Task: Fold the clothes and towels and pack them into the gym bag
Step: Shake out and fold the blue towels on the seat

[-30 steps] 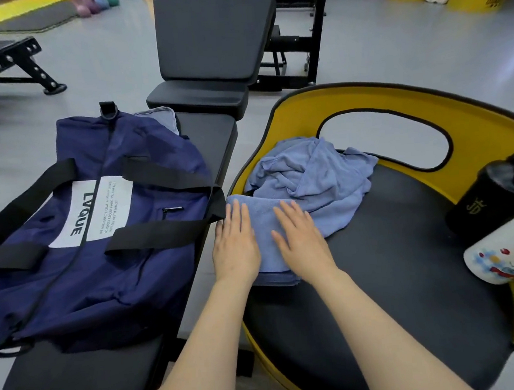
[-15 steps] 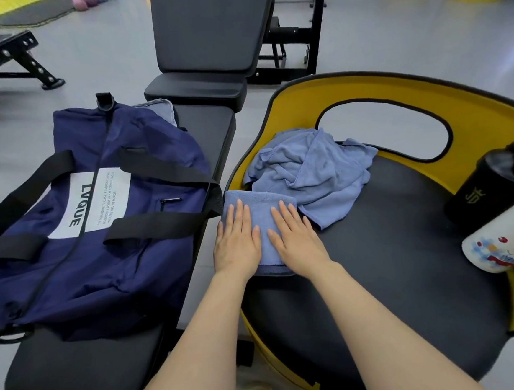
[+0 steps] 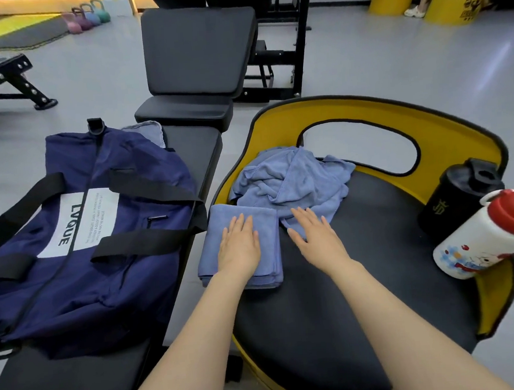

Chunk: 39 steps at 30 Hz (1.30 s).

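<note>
**Folded Towel Under the Left Hand, Gym Bag Alongside**

The folded blue towel (image 3: 243, 245) lay at the near left edge of the round black seat (image 3: 364, 278), which had a yellow rim, and it served as the landmark for everything else. The left hand (image 3: 238, 245) rested flat on top of it, fingers (image 3: 240, 224) straight and pressed together, pinching nothing. Just to the right of the towel, the right hand (image 3: 316, 236) lay palm down, fingers (image 3: 305, 218) straight and slightly spread, their tips touching the near edge of a crumpled blue cloth (image 3: 294, 179). That cloth was heaped directly behind the towel, its folds loose and unsorted.

To the left of the towel, the navy gym bag (image 3: 78, 239) sprawled on the black padded tabletop (image 3: 65, 388) of a workout bench, its black straps (image 3: 149, 243) crossing the fabric and one strap end reaching close to the towel's left edge. A white panel on the bag read "LVQUE" in bold black letters; the smaller lines of print beside it were too fine to read. A grey-blue fabric edge (image 3: 149, 131) showed at the bag's far end.

Well to the right of the towel, a black shaker bottle (image 3: 456, 197) bearing a faint gold mark leaned against the seat's rim, and a white bottle (image 3: 480, 238) with a red cap and cartoon print lay tilted in front of it. Far behind the towel stood coloured kettlebells (image 3: 86, 19) on the grey floor.
</note>
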Each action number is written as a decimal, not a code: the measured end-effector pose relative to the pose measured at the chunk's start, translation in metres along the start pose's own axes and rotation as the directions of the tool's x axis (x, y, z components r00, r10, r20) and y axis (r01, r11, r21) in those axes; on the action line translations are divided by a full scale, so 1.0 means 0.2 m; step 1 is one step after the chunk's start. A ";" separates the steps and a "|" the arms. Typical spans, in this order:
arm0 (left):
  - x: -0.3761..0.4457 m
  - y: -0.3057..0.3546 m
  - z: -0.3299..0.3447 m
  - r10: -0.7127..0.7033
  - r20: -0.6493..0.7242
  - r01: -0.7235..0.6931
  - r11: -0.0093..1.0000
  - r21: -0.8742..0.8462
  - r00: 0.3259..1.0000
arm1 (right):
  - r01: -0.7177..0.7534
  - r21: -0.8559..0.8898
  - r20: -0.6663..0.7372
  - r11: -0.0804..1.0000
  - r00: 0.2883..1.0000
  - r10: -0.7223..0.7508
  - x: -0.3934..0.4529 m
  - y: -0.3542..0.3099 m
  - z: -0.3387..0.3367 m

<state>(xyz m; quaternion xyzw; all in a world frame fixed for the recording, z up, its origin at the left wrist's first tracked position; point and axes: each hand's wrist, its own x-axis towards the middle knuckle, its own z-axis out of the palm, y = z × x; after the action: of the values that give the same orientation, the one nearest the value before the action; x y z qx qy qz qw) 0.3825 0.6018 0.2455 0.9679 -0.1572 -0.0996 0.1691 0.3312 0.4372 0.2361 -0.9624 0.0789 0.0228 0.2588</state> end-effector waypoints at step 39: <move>0.33 0.61 -0.75 0.278 -0.261 -0.362 0.853 -0.376 0.924 | 0.151 0.061 -0.400 0.987 0.910 -0.115 0.25 -0.14 -0.92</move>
<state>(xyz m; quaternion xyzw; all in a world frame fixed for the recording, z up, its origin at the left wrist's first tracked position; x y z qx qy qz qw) 0.4483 0.5148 0.4193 0.8741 -0.2742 -0.0046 0.4009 0.3855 0.3616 0.4052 -0.9377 0.0646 -0.1929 0.2818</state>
